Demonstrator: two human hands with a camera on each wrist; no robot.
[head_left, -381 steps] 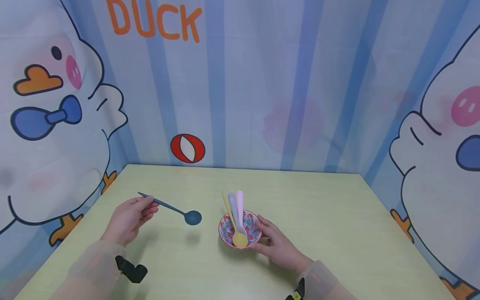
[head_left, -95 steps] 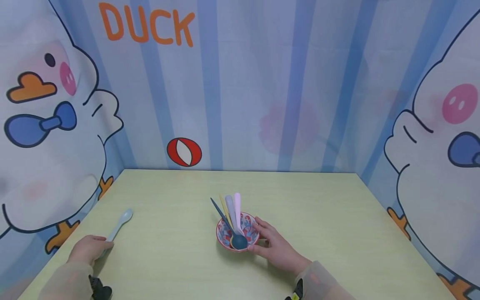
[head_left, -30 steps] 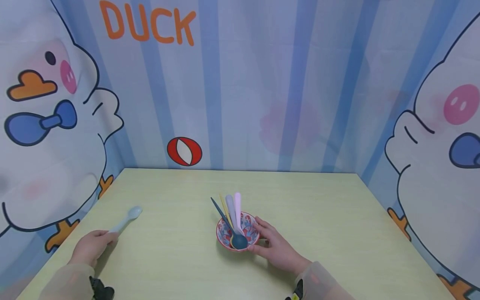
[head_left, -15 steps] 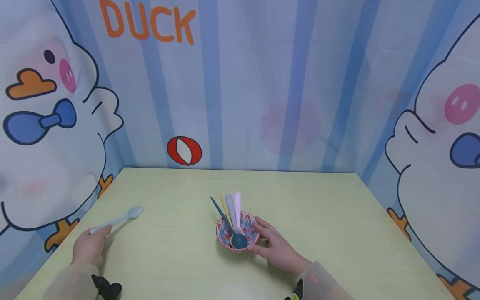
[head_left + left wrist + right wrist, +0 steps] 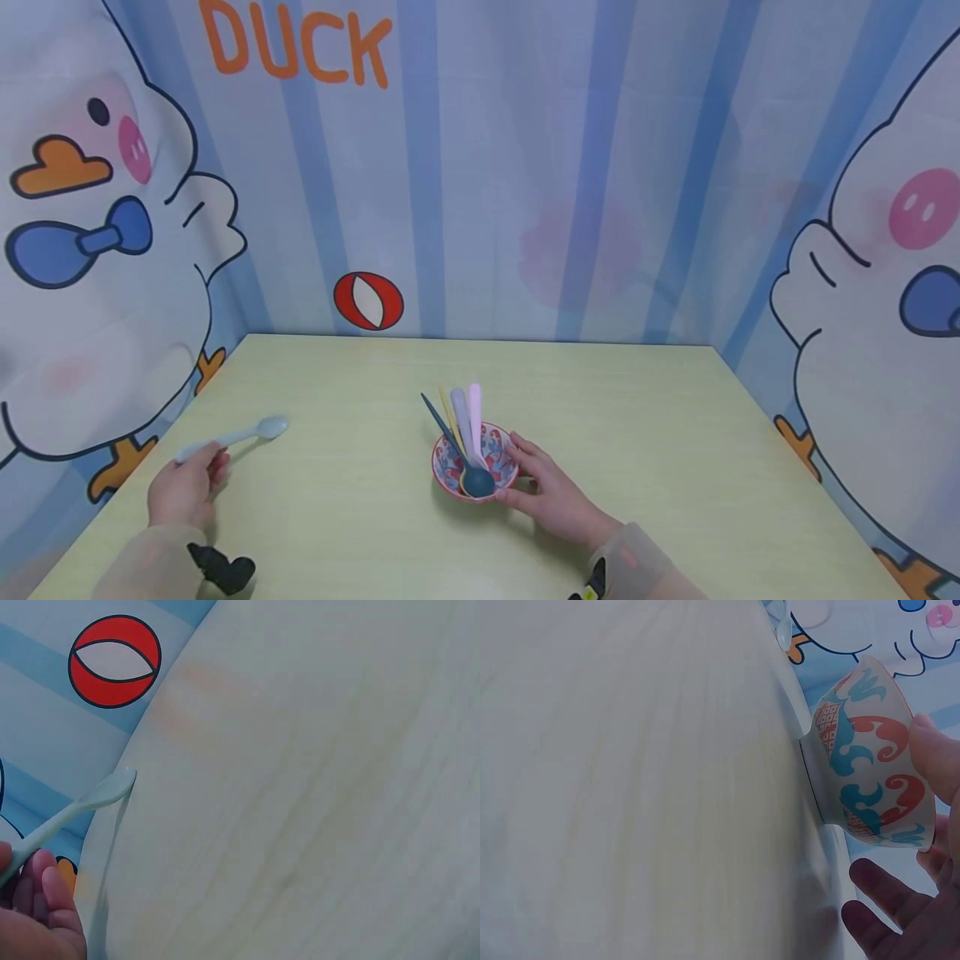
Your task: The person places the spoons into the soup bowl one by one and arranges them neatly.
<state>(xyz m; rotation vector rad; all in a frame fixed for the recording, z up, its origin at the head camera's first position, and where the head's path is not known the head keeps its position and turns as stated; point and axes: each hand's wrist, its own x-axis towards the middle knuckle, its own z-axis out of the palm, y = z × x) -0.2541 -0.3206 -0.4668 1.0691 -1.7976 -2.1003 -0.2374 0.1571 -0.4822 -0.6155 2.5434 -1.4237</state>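
Note:
My left hand grips the handle of a pale blue spoon at the table's left side, lifted a little off the surface; the spoon also shows in the left wrist view with my fingers curled by its handle. A small patterned bowl sits mid-table and holds a dark blue spoon, a yellow one, a lilac one and a pink one. My right hand holds the bowl by its right side, with my thumb on the rim.
The pale green table is enclosed by cartoon duck curtain walls on three sides. A red and white ball print marks the back wall. Black wrist camera mounts show at my sleeves.
My left hand has picked the pale blue spoon off the table and raised it slightly, turning its handle leftward. The right hand and the bowl have stayed still.

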